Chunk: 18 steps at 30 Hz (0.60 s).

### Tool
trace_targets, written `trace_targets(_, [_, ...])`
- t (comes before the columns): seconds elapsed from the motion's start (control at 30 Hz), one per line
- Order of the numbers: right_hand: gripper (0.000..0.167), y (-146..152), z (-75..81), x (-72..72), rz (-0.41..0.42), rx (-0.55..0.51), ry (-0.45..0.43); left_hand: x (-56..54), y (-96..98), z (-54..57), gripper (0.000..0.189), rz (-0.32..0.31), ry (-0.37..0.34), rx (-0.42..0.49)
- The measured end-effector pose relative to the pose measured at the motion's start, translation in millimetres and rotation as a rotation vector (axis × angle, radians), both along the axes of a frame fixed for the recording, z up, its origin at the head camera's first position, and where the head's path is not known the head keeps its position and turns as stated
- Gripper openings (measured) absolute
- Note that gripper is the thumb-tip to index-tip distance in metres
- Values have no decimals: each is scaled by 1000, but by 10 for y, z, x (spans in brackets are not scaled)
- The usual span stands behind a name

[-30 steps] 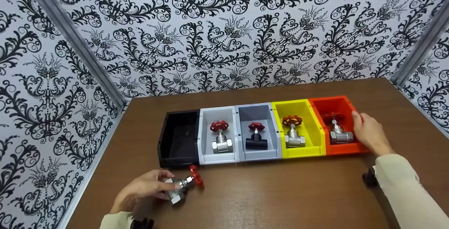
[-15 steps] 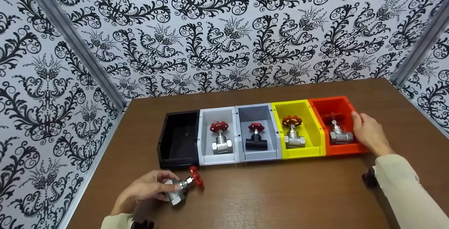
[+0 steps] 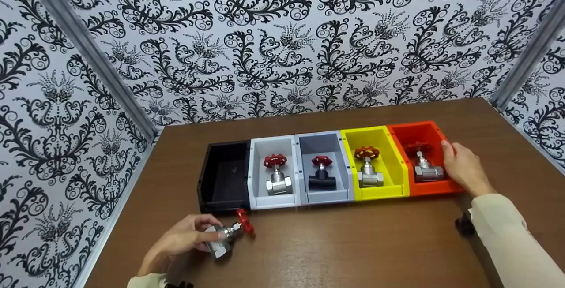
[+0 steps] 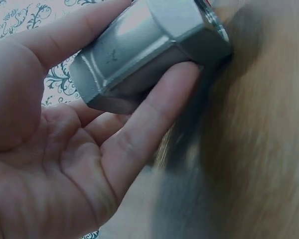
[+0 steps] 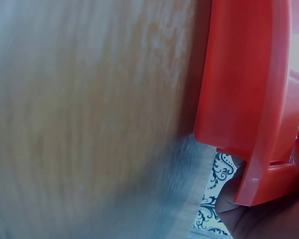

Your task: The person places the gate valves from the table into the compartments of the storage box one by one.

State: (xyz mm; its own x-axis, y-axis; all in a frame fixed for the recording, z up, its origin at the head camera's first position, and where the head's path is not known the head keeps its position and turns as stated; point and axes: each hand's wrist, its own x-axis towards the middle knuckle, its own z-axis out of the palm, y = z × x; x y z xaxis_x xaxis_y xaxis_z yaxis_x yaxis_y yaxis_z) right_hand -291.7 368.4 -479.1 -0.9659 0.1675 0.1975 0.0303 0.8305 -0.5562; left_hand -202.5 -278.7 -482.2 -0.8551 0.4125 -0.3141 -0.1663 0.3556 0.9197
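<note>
My left hand [image 3: 187,237] grips the silver body of a valve [image 3: 219,244] with a red handwheel, low over the table in front of the black bin [image 3: 204,182]. In the left wrist view, thumb and fingers wrap the valve's hexagonal metal body [image 4: 134,45], its wheel mostly out of frame. My right hand [image 3: 467,166] holds the right side wall of the red-orange bin [image 3: 435,187]; the right wrist view shows that bin's wall [image 5: 239,74] with fingers curled at its edge. Inside the red-orange bin stands a silver valve [image 3: 428,172] with a red wheel.
Between the outer bins, a white bin [image 3: 276,202], a grey bin [image 3: 327,196] and a yellow bin [image 3: 382,192] stand joined in the row. White and yellow hold silver valves; grey holds a black-bodied valve [image 3: 322,181]. A patterned wall [image 3: 273,36] rises behind the wooden table [image 3: 335,244].
The view has shifted very slightly. Both hands keep their holds, and the valve in the left hand stays almost in place.
</note>
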Motion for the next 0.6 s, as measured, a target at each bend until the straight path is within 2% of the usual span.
trace_targets(0.2, [50, -4, -4, -1, 4, -5, -21, 16, -29, 14, 31, -1, -9, 16])
trace_targets(0.3, [50, -5, -6, 0, 5, -6, -27, 21, -64, 39, 27, 0, -6, 52])
trace_targets(0.43, [49, -3, -8, 0, 6, -7, -23, 26, -104, 102, 18, 13, -1, 203])
trace_targets(0.5, [49, 0, -9, 1, 5, -6, -20, 26, -99, 139, 16, 49, 1, 277])
trace_targets(0.6, [50, 1, -11, 4, 7, -8, -25, 19, -46, 191, 13, 180, 6, 323])
